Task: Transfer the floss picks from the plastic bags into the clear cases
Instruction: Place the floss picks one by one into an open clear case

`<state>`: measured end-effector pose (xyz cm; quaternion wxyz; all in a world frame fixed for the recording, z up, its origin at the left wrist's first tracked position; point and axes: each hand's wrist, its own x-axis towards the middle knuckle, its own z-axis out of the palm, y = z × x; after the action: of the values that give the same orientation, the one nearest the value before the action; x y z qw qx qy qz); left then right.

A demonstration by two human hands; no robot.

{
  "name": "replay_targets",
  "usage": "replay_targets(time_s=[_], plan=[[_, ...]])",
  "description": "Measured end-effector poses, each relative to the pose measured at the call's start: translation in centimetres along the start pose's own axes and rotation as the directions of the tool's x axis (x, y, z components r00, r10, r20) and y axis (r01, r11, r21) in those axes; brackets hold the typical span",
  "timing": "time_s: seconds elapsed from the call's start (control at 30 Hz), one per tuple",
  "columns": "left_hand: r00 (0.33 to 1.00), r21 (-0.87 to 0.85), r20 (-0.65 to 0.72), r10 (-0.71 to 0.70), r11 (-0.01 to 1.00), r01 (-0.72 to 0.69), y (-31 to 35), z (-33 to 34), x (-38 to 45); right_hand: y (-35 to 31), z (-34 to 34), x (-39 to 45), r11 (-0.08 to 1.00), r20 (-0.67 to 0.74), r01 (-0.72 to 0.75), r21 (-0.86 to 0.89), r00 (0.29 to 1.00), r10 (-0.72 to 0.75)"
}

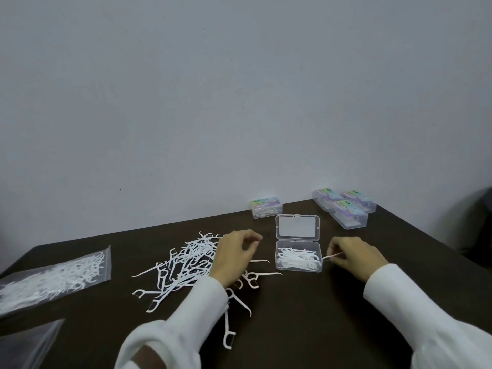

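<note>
A loose pile of white floss picks (186, 262) is spread over the dark table (306, 328). Over the pile's right edge hovers my left hand (234, 255), fingers curled and pinched; whether it holds a pick is unclear. An open clear case (298, 255), lid up, holds several picks. Just right of the case, my right hand (354, 257) pinches a single floss pick (331, 257) whose tip touches the case's right rim. A plastic bag (53, 278) full of picks lies at the left.
A closed clear case (266, 207) with picks stands by the wall. Three more closed cases (346, 209) are grouped at the back right. A second, flat plastic bag (26, 344) lies at the lower left corner. The table's right edge runs diagonally.
</note>
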<state>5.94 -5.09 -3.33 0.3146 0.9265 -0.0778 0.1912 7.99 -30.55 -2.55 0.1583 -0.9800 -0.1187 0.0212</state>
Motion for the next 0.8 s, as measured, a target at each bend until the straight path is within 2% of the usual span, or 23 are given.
replay_targets(time_s=[0.1, 0.17, 0.37, 0.47, 0.53, 0.6, 0.67, 0.8], plan=[[0.999, -0.028, 0.021, -0.049, 0.998, 0.05, -1.7, -1.8, -0.5, -0.5, -0.8, -0.4, 0.999, -0.165, 0.052, 0.0, 0.985, -0.051], [0.996, -0.031, 0.026, -0.086, 0.996, 0.087, -2.8, -2.9, -0.9, -1.3, -1.2, -0.2, 0.994, -0.209, 0.104, 0.043, 0.974, -0.093], [0.977, 0.023, 0.138, -0.162, 0.987, 0.16, -5.3, -5.3, -2.4, -4.7, 0.0, 0.6, 0.986, -0.103, 0.157, 0.059, 0.983, -0.15], [0.964, 0.135, 0.172, -0.202, 0.974, 0.18, -6.5, -6.6, -3.1, -6.5, 0.9, 0.4, 0.985, -0.147, 0.171, 0.008, 0.975, -0.168], [0.938, 0.206, 0.209, -0.276, 0.95, 0.234, -7.3, -7.4, -3.5, -7.9, 1.3, 0.1, 0.973, -0.127, 0.228, 0.035, 0.967, -0.222], [0.901, 0.239, 0.253, -0.353, 0.925, 0.295, -7.6, -8.0, -4.2, -9.5, 1.9, 0.1, 0.948, -0.083, 0.316, 0.04, 0.946, -0.312], [0.877, 0.299, 0.29, -0.384, 0.907, 0.298, -7.6, -8.0, -4.8, -10.9, 2.8, 0.2, 0.927, -0.026, 0.374, 0.031, 0.927, -0.373], [0.902, 0.371, 0.261, -0.344, 0.898, 0.235, -7.7, -7.3, -5.6, -13.9, 5.3, 0.8, 0.948, 0.138, 0.319, -0.021, 0.94, -0.313]])
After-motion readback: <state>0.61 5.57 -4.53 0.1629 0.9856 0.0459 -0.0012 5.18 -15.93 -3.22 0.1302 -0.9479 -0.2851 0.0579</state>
